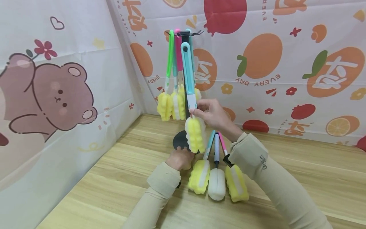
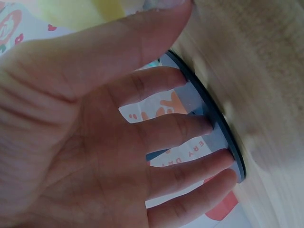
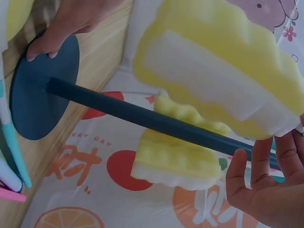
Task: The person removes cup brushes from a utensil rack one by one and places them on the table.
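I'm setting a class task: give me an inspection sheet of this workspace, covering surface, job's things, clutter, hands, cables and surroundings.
Surface: light wood-grain tabletop.
Job's things: slim black stand, hung with yellow-and-white sponge brushes; on the tabletop, two similar brushes and a white sponge brush.
Clutter: nothing seen.
Hands: left hand touches the stand's round base; right hand grips a turquoise-handled sponge brush.
Cables: nothing seen.
Surroundings: white backdrop printed with fruit and a bear.

"EVERY DAY" [image 1: 259, 83] on fruit-print backdrop [image 1: 297, 38], sleeve lettering [image 1: 263, 161] unclear
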Motion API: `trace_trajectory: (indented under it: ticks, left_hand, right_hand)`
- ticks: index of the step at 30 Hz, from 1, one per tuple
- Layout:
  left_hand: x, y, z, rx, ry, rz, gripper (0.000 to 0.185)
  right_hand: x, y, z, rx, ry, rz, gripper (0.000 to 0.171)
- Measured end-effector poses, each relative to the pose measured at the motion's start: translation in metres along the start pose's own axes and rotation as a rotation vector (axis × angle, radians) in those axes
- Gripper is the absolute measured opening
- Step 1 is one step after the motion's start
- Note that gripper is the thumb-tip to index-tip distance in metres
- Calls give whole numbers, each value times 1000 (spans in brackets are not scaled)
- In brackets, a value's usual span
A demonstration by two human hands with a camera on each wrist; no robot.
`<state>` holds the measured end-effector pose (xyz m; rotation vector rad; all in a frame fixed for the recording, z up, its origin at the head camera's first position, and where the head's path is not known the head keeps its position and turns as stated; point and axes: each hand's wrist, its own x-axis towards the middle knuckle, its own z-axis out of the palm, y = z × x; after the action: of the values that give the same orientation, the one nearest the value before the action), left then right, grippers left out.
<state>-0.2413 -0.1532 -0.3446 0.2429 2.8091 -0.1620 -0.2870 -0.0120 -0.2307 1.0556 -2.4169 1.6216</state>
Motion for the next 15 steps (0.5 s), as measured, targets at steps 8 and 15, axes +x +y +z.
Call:
trace_trajectory:
  ticks: [8, 15]
  left_hand:
    - [1, 0, -1, -18, -11, -4, 19]
    - [0, 0, 0, -26, -3, -2, 26]
  right_hand:
    - [-5, 9, -5, 55, 10, 24, 11]
    - [-8, 14, -11, 55, 0, 26, 15]
